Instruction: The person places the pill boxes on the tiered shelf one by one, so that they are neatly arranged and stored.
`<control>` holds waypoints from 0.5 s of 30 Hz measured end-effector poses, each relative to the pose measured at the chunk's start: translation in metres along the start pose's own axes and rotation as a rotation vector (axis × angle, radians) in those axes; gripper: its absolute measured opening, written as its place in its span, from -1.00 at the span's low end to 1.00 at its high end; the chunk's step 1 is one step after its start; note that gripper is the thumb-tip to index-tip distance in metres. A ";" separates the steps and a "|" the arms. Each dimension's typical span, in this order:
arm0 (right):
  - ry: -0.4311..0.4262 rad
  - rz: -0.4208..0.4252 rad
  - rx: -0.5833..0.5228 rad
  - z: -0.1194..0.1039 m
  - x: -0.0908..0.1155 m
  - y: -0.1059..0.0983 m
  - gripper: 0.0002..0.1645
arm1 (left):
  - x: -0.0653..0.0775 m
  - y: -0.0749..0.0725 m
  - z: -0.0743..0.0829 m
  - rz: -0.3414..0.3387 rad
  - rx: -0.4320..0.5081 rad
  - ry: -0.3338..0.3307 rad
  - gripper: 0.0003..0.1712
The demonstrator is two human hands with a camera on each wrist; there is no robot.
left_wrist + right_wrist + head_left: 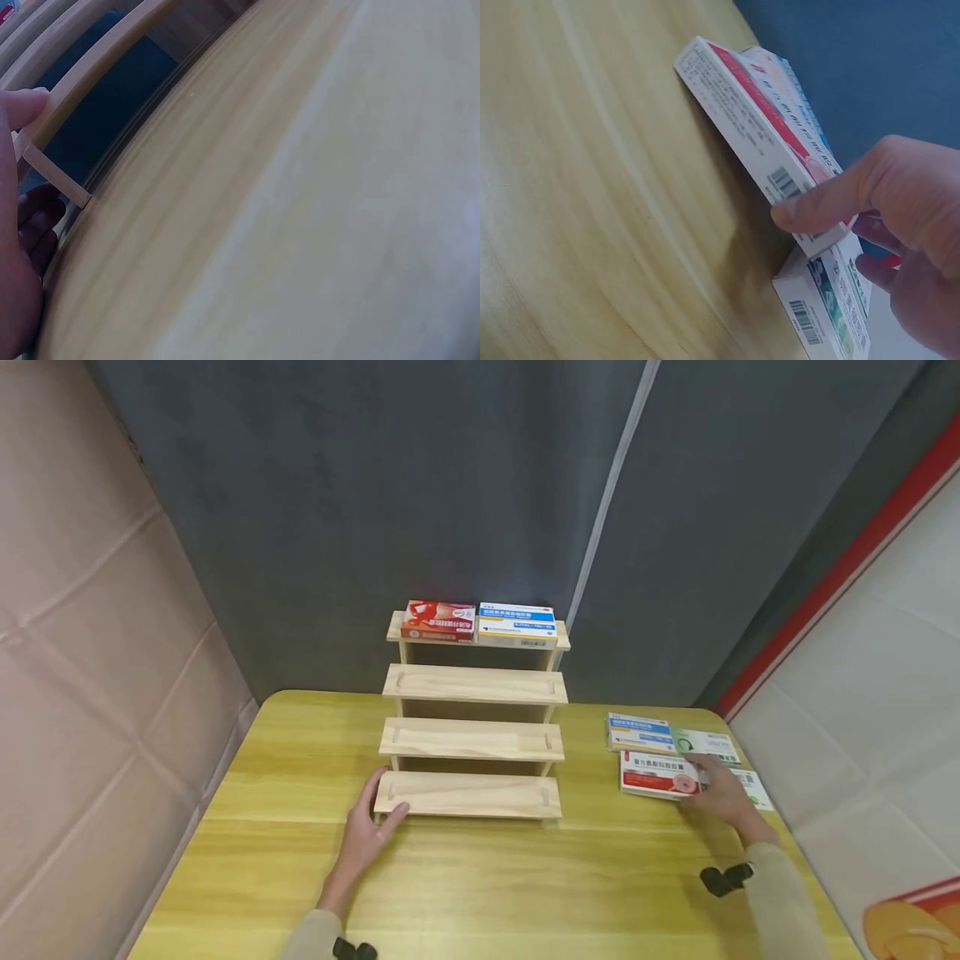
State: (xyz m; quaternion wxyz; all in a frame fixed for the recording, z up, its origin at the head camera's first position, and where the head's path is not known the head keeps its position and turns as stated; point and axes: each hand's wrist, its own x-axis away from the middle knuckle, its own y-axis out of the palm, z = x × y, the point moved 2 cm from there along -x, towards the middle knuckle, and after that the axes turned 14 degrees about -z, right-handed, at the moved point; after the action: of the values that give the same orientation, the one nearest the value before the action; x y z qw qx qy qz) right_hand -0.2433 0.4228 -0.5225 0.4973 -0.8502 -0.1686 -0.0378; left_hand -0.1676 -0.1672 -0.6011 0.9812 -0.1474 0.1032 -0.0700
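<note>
My left hand grips the left end of the lowest step of a stepped wooden display rack. Its thumb lies over the front edge of the step, and the other fingers sit around the end, lower down. On the right, my right hand pinches the right end of a white and red medicine box. In the right wrist view its thumb presses on the box's long side by the barcode, while the fingers are partly hidden behind. A white and green box lies just under that end.
A blue and white box and a green and white box lie behind the held one. The rack's top step bears a red box and another blue and white box. A grey curtain hangs behind the wooden table.
</note>
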 end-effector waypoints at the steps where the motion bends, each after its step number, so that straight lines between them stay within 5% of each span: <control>1: 0.001 -0.001 -0.008 0.000 0.001 0.000 0.03 | 0.000 0.000 0.000 0.000 0.003 0.001 -0.12; 15: -0.024 0.059 -0.155 -0.002 0.012 -0.003 0.01 | -0.001 0.000 0.002 -0.007 0.005 0.018 -0.14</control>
State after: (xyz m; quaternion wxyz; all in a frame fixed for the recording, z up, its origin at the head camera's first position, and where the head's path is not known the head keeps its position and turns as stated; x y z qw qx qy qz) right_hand -0.2326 0.4252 -0.5159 0.4289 -0.8911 -0.1459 -0.0259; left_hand -0.1682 -0.1669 -0.5992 0.9803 -0.1447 0.1112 -0.0751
